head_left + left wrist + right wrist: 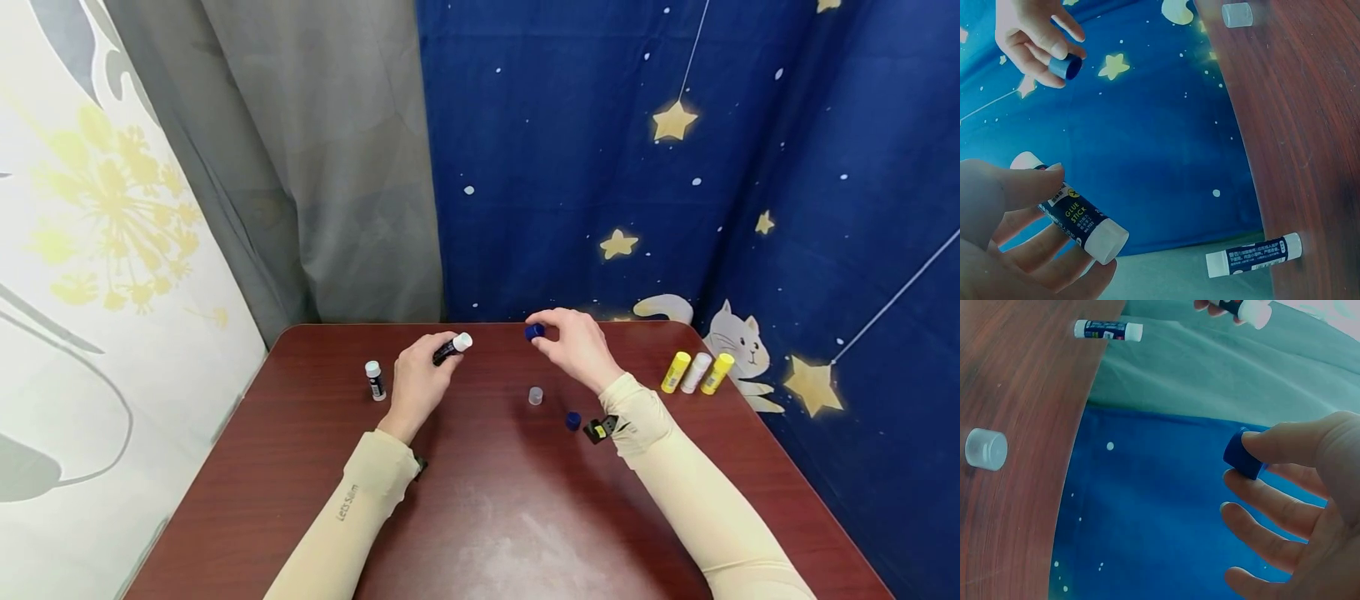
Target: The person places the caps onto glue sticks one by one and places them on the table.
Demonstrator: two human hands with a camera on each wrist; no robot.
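Note:
In my left hand (422, 375) I grip a dark glue stick (1079, 212) with white ends, labelled "GLUE STICK", held tilted above the table. My right hand (577, 346) pinches a dark blue cap (1245, 454) between thumb and fingers, in the air and apart from the glue stick. The cap's hollow end shows in the left wrist view. A second dark glue stick (376, 382) with white ends stands on the table, left of my left hand. Below my right hand, a clear cap (536, 396) and another blue cap (573, 421) rest on the tabletop.
At the table's right side, two yellow glue sticks (676, 372) and a white one (696, 372) stand in a row. The reddish-brown table (480, 517) ends at a blue star-patterned curtain (570, 167) and a grey curtain (352, 167).

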